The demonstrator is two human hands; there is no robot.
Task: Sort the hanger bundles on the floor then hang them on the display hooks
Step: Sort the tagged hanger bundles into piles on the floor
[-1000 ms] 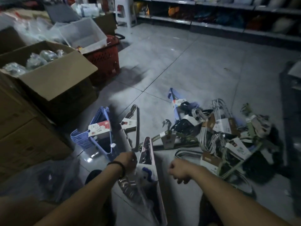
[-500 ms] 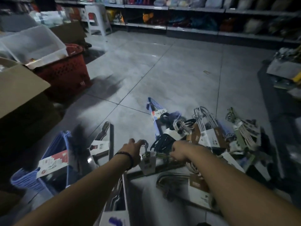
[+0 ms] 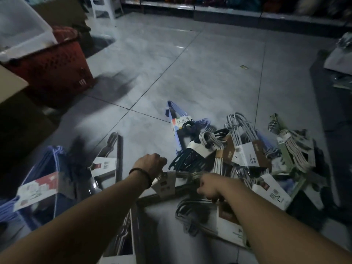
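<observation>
A heap of labelled hanger bundles (image 3: pixel 245 153) lies on the grey tiled floor at centre right. My left hand (image 3: pixel 152 164) and my right hand (image 3: pixel 209 185) both grip one grey bundle (image 3: pixel 167 182) with a white label, the left at its hooks, the right on its shoulder bar. A blue bundle (image 3: pixel 40 183) and a dark bundle (image 3: pixel 108 164) lie apart at the left. Another bundle (image 3: pixel 129 235) lies below my left forearm. A dark band circles my left wrist.
A red basket (image 3: pixel 57 73) holding a clear plastic bin (image 3: pixel 21 31) stands at the left, with cardboard boxes (image 3: pixel 11 80) beside it. Shelving (image 3: pixel 228 10) runs along the back and a white stool (image 3: pixel 102 6) stands before it. Goods (image 3: pixel 339 58) sit at the right edge.
Both hands left the bundle near my knees, reached forward to the heap and closed on the grey bundle. The view swung right and forward.
</observation>
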